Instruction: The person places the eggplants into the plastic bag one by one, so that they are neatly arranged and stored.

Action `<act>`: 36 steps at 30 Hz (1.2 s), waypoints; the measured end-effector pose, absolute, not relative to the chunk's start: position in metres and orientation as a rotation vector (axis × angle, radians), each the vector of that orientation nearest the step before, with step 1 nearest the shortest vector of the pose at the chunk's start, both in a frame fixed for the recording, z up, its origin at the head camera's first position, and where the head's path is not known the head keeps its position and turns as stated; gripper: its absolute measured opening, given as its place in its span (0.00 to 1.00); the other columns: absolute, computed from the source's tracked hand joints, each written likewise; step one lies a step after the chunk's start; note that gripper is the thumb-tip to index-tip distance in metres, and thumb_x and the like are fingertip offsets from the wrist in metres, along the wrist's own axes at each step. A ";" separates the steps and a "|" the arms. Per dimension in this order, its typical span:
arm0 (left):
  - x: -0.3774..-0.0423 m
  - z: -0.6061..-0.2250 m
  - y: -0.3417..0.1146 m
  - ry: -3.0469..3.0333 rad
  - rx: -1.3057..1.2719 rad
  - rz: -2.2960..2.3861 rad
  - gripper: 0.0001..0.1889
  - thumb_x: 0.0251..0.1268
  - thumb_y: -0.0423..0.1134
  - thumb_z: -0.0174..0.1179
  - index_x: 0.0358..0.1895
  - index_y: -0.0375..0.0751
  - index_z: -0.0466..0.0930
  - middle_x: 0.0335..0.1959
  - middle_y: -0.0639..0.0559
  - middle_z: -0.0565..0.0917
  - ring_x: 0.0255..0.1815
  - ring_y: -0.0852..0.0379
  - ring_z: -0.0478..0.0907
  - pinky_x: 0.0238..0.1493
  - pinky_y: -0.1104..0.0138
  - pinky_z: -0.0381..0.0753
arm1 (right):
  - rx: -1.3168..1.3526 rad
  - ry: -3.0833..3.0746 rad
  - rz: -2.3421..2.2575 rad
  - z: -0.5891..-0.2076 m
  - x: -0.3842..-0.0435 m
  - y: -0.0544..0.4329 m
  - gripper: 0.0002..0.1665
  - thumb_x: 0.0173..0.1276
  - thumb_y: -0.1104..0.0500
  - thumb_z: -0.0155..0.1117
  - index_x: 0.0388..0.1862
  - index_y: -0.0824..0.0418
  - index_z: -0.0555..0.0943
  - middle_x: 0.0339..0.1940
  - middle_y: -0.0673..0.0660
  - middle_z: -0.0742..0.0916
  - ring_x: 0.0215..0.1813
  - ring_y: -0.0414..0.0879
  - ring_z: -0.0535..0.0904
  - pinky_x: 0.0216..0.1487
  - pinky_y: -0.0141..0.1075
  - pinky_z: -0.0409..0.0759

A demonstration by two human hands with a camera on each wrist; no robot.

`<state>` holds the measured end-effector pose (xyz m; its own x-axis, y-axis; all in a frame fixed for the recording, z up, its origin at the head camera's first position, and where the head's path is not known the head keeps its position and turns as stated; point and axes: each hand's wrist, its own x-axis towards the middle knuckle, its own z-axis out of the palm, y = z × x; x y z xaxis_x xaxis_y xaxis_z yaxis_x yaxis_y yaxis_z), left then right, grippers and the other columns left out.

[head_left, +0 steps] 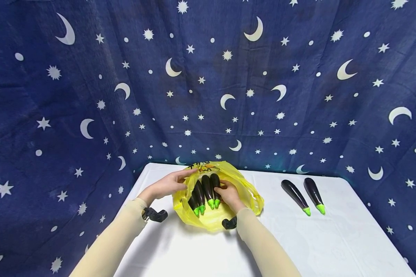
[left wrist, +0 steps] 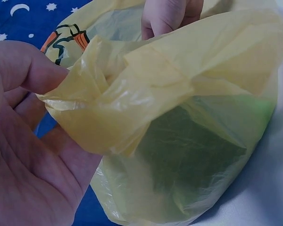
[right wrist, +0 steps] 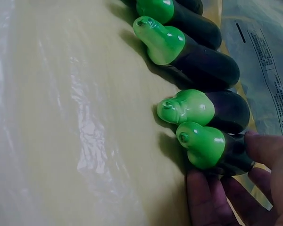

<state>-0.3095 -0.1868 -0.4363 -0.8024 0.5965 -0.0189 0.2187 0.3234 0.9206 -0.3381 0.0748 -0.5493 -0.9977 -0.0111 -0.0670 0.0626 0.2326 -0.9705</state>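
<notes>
A yellow plastic bag [head_left: 225, 221] lies on its side with its mouth toward me. Inside it several dark eggplants [head_left: 207, 187] with bright green stem ends lie side by side. At the bag's left edge my left hand [head_left: 168, 186] pinches the rim between thumb and fingers, as the left wrist view shows with the crumpled plastic [left wrist: 118, 103]. My right hand [head_left: 230, 195] reaches into the bag and grips the rightmost eggplant [right wrist: 233, 155], thumb on one side and fingers on the other. The far ends of the eggplants are hidden in the right wrist view.
Two more eggplants, a left one [head_left: 296, 195] and a right one [head_left: 313, 194], lie on the white table [head_left: 350, 238] to the right of the bag. A blue curtain [head_left: 208, 77] with moons and stars hangs behind and beside the table.
</notes>
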 end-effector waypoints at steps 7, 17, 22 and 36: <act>-0.308 -0.436 -0.186 2.256 0.720 1.465 0.39 0.65 0.25 0.54 0.81 0.46 0.60 0.80 0.43 0.62 0.77 0.44 0.61 0.70 0.53 0.68 | 0.045 2.397 -1.902 -0.548 -0.337 0.077 0.37 0.66 0.66 0.68 0.73 0.71 0.69 0.51 0.68 0.82 0.33 0.50 0.79 0.32 0.44 0.84; -0.308 -0.438 -0.188 2.290 0.699 1.439 0.39 0.65 0.25 0.54 0.80 0.49 0.61 0.79 0.47 0.63 0.78 0.45 0.59 0.72 0.52 0.66 | -0.054 2.567 -1.739 -0.542 -0.328 0.080 0.38 0.63 0.65 0.70 0.72 0.71 0.70 0.57 0.71 0.81 0.45 0.57 0.82 0.45 0.47 0.82; -0.307 -0.440 -0.188 2.283 0.691 1.451 0.39 0.65 0.25 0.55 0.80 0.50 0.62 0.79 0.47 0.63 0.78 0.46 0.60 0.71 0.53 0.67 | -0.147 2.633 -1.646 -0.538 -0.315 0.082 0.38 0.64 0.62 0.70 0.72 0.70 0.71 0.61 0.71 0.81 0.59 0.65 0.79 0.59 0.55 0.78; -0.307 -0.440 -0.187 2.287 0.703 1.440 0.38 0.66 0.25 0.54 0.80 0.48 0.61 0.79 0.47 0.64 0.78 0.46 0.59 0.71 0.54 0.68 | -0.339 2.609 -1.524 -0.522 -0.278 0.091 0.38 0.68 0.58 0.69 0.76 0.61 0.70 0.65 0.67 0.79 0.62 0.65 0.77 0.60 0.57 0.78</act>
